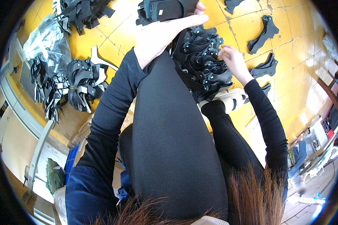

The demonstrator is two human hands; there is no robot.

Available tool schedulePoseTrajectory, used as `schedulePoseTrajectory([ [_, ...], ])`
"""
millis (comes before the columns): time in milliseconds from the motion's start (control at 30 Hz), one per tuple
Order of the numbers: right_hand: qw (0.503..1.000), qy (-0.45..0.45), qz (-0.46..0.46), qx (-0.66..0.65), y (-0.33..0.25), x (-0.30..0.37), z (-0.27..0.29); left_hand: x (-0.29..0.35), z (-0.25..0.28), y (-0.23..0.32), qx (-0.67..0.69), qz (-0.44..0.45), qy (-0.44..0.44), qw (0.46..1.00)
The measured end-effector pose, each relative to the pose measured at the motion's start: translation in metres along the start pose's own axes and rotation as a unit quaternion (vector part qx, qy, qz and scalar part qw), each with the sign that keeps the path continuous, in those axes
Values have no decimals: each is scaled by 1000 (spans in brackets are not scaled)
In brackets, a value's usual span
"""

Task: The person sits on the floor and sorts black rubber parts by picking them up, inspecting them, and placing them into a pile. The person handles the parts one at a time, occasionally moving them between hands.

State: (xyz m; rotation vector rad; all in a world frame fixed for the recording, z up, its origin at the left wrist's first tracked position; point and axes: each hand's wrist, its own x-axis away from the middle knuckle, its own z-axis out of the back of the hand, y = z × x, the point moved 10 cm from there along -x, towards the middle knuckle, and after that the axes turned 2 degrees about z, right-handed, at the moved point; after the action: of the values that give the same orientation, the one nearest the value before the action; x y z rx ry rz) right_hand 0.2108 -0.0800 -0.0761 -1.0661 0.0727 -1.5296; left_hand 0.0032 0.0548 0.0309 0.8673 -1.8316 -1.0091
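Note:
My left hand (157,37) is closed around a stack of black cut fabric pieces (171,10) at the top edge. A small pale tag sits on that stack, and part of it lies outside the picture. My right hand (233,63) hovers at the right edge of a heap of black fabric pieces (204,60) dotted with small pale tags. Its fingers are loosely bent and apart, with nothing visible between them. The heap lies just beyond my knees, partly hidden by my leg.
Small black fabric stacks (264,34) lie on the yellow tiled floor (300,48) at right. Tied black-and-white bundles (80,80) and a clear plastic bag (49,39) are at left. A white shoe (232,99) stands beside the heap. Another person (299,155) is far right.

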Motion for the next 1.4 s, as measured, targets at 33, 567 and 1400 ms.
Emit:
schedulePoseTrajectory([
  [33, 999, -7, -33, -35, 7, -2, -2, 0, 2, 2, -25, -9, 1, 1000],
  [567, 950, -80, 301, 3, -68, 28, 12, 1, -7, -7, -67, 47, -48, 995],
  [1400, 941, 41, 279, -188, -170, 12, 124, 1, -31, -12, -108, 43, -131, 984],
])
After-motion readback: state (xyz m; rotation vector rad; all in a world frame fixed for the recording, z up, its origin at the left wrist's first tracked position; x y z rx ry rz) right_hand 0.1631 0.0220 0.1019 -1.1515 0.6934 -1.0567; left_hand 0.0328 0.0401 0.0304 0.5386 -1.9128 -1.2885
